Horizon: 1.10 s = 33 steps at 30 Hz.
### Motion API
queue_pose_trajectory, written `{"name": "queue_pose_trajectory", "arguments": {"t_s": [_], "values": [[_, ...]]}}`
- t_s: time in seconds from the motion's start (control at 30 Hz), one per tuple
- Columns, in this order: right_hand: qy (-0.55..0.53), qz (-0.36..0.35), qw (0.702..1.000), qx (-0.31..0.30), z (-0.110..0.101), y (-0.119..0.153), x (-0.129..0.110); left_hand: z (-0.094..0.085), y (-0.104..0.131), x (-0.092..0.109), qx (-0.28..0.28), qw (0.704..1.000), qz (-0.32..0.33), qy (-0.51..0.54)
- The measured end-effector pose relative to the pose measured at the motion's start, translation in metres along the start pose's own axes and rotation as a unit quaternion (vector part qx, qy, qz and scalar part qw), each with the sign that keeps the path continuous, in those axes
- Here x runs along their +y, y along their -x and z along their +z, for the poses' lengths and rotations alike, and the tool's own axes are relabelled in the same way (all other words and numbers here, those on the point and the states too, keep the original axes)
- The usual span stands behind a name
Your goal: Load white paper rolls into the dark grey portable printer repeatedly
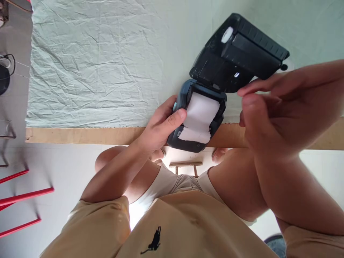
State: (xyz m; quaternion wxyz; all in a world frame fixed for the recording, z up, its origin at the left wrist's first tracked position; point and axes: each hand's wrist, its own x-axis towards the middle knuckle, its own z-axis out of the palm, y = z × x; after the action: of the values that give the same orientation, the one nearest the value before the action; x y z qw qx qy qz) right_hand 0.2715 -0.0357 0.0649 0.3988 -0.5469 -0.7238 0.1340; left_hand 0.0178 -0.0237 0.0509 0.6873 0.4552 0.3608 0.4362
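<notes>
A dark portable label printer (177, 138) is held at the table's front edge, its body tilted. My left hand (158, 125) wraps round its left side, the thumb lying on the rim beside the paper. Inside the bay sits a white paper roll (202, 111), its loose end hanging over the front with a ragged edge. The printer's black lid (215, 61) is swung up and away, showing its inner side. At the lid's lower right edge is my right hand (279, 111), fingers curled and thumb close to the index fingertip. Whether anything is pinched there cannot be made out.
A pale green wrinkled cloth (94, 64) covers the table, with a bare wooden edge (80, 135) along the front. Red bars (27, 196) stand at the lower left on the floor. A dark object with a cable (4, 79) is at the far left.
</notes>
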Motion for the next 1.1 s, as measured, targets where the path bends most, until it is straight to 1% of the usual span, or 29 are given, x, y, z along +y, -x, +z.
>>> {"name": "queue_pose_trajectory", "arguments": {"t_s": [0.1, 0.17, 0.23, 0.3, 0.33, 0.37, 0.4, 0.47, 0.53, 0.7, 0.8, 0.9, 0.97, 1.1], "values": [[0.041, -0.014, 0.999, -0.011, 0.002, -0.002, -0.010, -0.004, 0.000, -0.002, -0.003, 1.000, 0.007, -0.014], [0.061, -0.038, 0.997, -0.008, 0.004, -0.001, -0.018, -0.007, 0.001, -0.004, -0.021, 0.999, 0.015, -0.025], [0.081, -0.086, 0.992, 0.036, 0.009, 0.000, -0.025, -0.010, 0.000, -0.006, -0.050, 0.998, 0.023, -0.029], [0.114, -0.126, 0.980, 0.101, 0.014, 0.001, -0.030, -0.011, 0.000, -0.007, -0.067, 0.997, 0.031, -0.028], [0.132, -0.134, 0.974, 0.123, 0.016, 0.000, -0.032, -0.011, 0.000, -0.007, -0.068, 0.997, 0.032, -0.029], [0.141, -0.134, 0.972, 0.130, 0.017, 0.000, -0.032, -0.011, 0.000, -0.007, -0.068, 0.997, 0.032, -0.031], [0.140, -0.129, 0.975, 0.119, 0.018, -0.001, -0.032, -0.010, 0.000, -0.006, -0.062, 0.997, 0.029, -0.035], [0.111, -0.130, 0.983, 0.073, 0.016, -0.002, -0.030, -0.009, 0.001, -0.005, -0.046, 0.998, 0.014, -0.043], [0.086, -0.132, 0.987, 0.042, 0.013, -0.002, -0.028, -0.009, 0.003, -0.004, -0.033, 0.999, -0.002, -0.041], [0.118, -0.105, 0.987, -0.009, -0.001, 0.003, -0.033, -0.006, 0.004, -0.001, -0.004, 0.999, -0.023, -0.027], [0.119, -0.092, 0.988, -0.042, -0.009, 0.005, -0.032, -0.005, 0.003, 0.000, -0.004, 0.999, -0.029, -0.029], [0.074, -0.087, 0.989, -0.089, -0.012, 0.003, -0.026, -0.005, 0.003, 0.001, -0.002, 0.999, -0.025, -0.036], [0.049, -0.081, 0.992, -0.083, -0.011, 0.000, -0.024, -0.005, 0.003, 0.001, 0.001, 0.999, -0.021, -0.039], [0.023, -0.081, 0.996, -0.028, -0.008, -0.002, -0.033, -0.002, 0.003, 0.003, -0.010, 1.000, -0.016, -0.023]]}}
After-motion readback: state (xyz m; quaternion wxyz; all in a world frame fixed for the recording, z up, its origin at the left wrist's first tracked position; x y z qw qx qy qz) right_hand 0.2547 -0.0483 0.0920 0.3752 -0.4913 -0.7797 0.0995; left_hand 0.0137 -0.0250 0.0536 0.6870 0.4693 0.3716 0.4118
